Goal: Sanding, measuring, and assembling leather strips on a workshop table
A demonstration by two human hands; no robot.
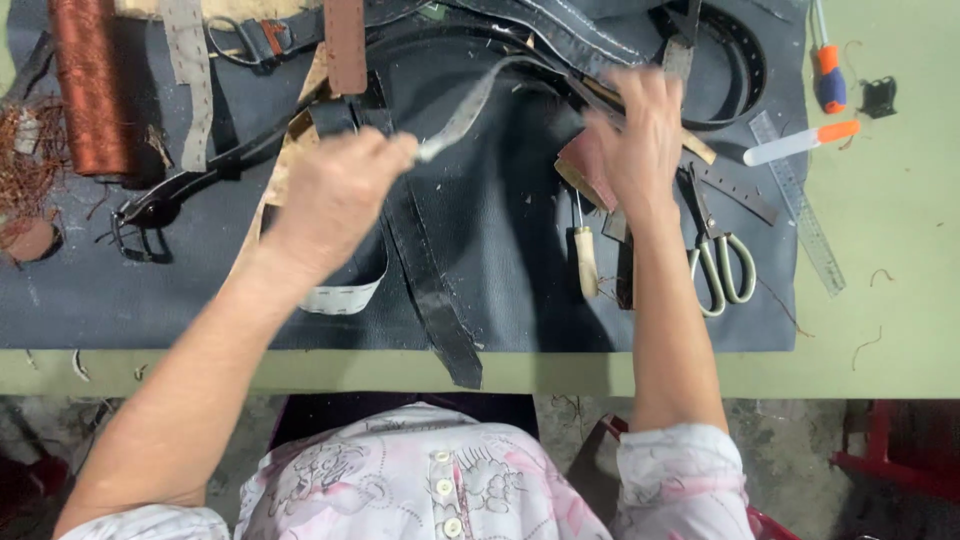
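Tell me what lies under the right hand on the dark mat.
Under the right hand lie dark straps and a reddish-brown leather piece on the dark mat. A wooden-handled tool and scissors lie just below. What the palm itself covers cannot be seen.

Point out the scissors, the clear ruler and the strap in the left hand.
scissors [712,243]: head view, shank above handles.
clear ruler [800,205]: head view, mid-length.
grey strap [470,108]: head view, raised middle.
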